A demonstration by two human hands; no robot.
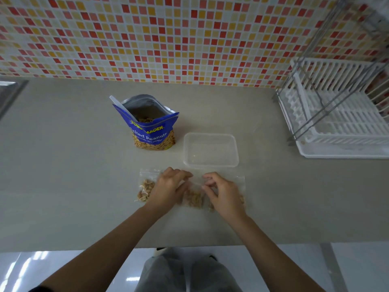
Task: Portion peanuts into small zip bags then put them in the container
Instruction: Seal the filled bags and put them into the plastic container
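Head view: nearest the camera, both forearms are seen reaching over the desk (63, 186) edge. The left hand (168, 187) and right hand (224, 193) are held close together with fingers curled, and the top edge of the middle zip bag (194, 198) appears to be pinched by both. Sealing of this portion is judged to be the step in hand. A left zip bag (145, 189), filled with peanuts, is laid just beside the left hand. A right zip bag (241, 186) is largely covered by the right hand. Beyond them the clear container (210, 150) is found with no bags in it, so loading is judged not yet begun. Next, the zip should be pressed shut along its whole width, then the bag lifted across into the container. Farther back the peanut pack (151, 127) stands open, a white handle (116, 102) protruding from it. Whether any zip is closed cannot be made out, and the right zip bag's contents are mostly hidden.
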